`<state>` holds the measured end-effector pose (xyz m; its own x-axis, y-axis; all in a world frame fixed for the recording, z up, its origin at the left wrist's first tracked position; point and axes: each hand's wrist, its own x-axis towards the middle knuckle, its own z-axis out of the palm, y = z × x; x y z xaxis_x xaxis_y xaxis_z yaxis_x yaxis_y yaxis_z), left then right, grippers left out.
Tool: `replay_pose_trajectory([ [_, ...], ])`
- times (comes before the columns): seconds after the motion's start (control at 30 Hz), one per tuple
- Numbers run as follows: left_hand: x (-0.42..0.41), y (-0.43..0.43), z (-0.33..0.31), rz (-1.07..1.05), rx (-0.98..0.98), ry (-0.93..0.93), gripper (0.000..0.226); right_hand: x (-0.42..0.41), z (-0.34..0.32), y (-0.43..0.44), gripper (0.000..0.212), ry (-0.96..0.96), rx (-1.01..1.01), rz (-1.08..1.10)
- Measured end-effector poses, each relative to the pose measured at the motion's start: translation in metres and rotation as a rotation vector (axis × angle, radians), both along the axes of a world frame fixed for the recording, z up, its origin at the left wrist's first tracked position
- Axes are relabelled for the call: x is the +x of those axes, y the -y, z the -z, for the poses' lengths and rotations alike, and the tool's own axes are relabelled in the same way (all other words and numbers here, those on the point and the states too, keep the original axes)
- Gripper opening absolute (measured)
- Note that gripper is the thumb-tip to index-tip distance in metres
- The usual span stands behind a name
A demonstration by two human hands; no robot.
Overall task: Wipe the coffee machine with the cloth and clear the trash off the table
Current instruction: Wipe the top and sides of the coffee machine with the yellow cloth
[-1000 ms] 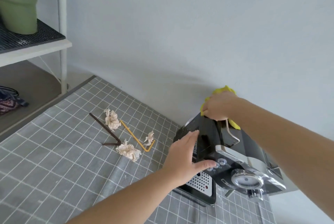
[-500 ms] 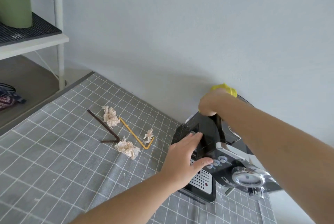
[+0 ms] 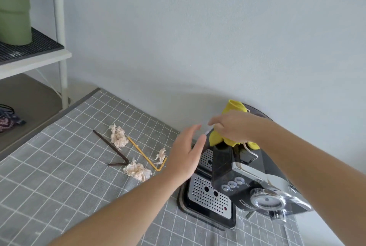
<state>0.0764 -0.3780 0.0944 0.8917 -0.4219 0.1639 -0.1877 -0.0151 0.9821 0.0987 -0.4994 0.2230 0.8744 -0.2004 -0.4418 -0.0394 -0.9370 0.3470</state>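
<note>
A black and silver coffee machine (image 3: pixel 233 178) stands at the right on the grey checked tablecloth (image 3: pixel 59 176). My right hand (image 3: pixel 233 126) grips a yellow cloth (image 3: pixel 235 107) over the machine's top rear. My left hand (image 3: pixel 186 150) hovers open just left of the machine, fingers spread, holding nothing. Trash lies to the left: three crumpled paper wads (image 3: pixel 118 136) (image 3: pixel 137 171) (image 3: pixel 161 154), a brown bent straw (image 3: pixel 111 146) and an orange bent straw (image 3: pixel 146 155).
A white shelf unit (image 3: pixel 59 27) stands at the far left, with a green container (image 3: pixel 13 7) on a black mat. The pale wall runs close behind the machine. A dark patterned object (image 3: pixel 8 122) lies on the lower surface at left.
My left hand has lifted off the machine's front and now hangs open beside it. My right hand with the cloth has shifted forward over the machine's top.
</note>
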Motion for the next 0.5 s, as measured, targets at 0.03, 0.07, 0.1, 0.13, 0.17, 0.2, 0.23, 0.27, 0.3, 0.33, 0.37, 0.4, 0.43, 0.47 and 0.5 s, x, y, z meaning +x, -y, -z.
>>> replay_pose_trajectory([
  [0.03, 0.007, 0.009, -0.011, 0.004, -0.002, 0.016, 0.042, -0.006, -0.005, 0.002, 0.045, 0.103, 0.122, 0.051],
  [0.07, 0.011, 0.02, -0.023, 0.043, -0.01, 0.016, 0.044, -0.012, -0.009, 0.005, 0.047, 0.201, 0.223, 0.086],
  [0.1, 0.013, 0.032, -0.033, 0.099, -0.019, 0.0, 0.047, -0.017, -0.012, 0.009, 0.049, 0.292, 0.305, 0.12],
  [0.13, 0.011, 0.044, -0.042, 0.153, -0.029, -0.023, 0.051, -0.023, -0.013, 0.013, 0.051, 0.375, 0.365, 0.13],
  [0.17, 0.009, 0.056, -0.046, 0.182, -0.024, -0.034, 0.054, -0.029, -0.013, 0.019, 0.051, 0.484, 0.428, 0.138],
  [0.2, 0.007, 0.066, -0.049, 0.186, 0.0, -0.032, 0.057, -0.036, -0.015, 0.022, 0.05, 0.611, 0.509, 0.171],
  [0.23, 0.008, 0.074, -0.05, 0.177, 0.033, -0.025, 0.058, -0.044, -0.016, 0.027, 0.049, 0.745, 0.597, 0.221],
  [0.27, 0.011, 0.078, -0.052, 0.174, 0.07, -0.026, 0.059, -0.051, -0.018, 0.031, 0.048, 0.86, 0.652, 0.255],
  [0.3, 0.019, 0.083, -0.05, 0.183, 0.113, -0.036, 0.059, -0.058, -0.016, 0.036, 0.047, 0.924, 0.662, 0.267],
  [0.33, 0.024, 0.087, -0.052, 0.211, 0.165, -0.045, 0.06, -0.063, -0.013, 0.04, 0.045, 0.932, 0.652, 0.276],
  [0.37, 0.031, 0.092, -0.051, 0.241, 0.225, -0.032, 0.061, -0.068, -0.007, 0.045, 0.043, 0.91, 0.647, 0.293],
  [0.4, 0.034, 0.094, -0.049, 0.268, 0.271, 0.019, 0.064, -0.071, -0.001, 0.047, 0.042, 0.87, 0.658, 0.322],
  [0.43, 0.033, 0.094, -0.044, 0.272, 0.279, 0.068, 0.064, -0.072, 0.005, 0.049, 0.042, 0.825, 0.671, 0.349],
  [0.47, 0.03, 0.092, -0.036, 0.255, 0.237, 0.101, 0.06, -0.072, 0.01, 0.05, 0.043, 0.769, 0.671, 0.359],
  [0.5, 0.025, 0.091, -0.025, 0.227, 0.169, 0.102, 0.054, -0.071, 0.014, 0.05, 0.044, 0.711, 0.651, 0.361],
])
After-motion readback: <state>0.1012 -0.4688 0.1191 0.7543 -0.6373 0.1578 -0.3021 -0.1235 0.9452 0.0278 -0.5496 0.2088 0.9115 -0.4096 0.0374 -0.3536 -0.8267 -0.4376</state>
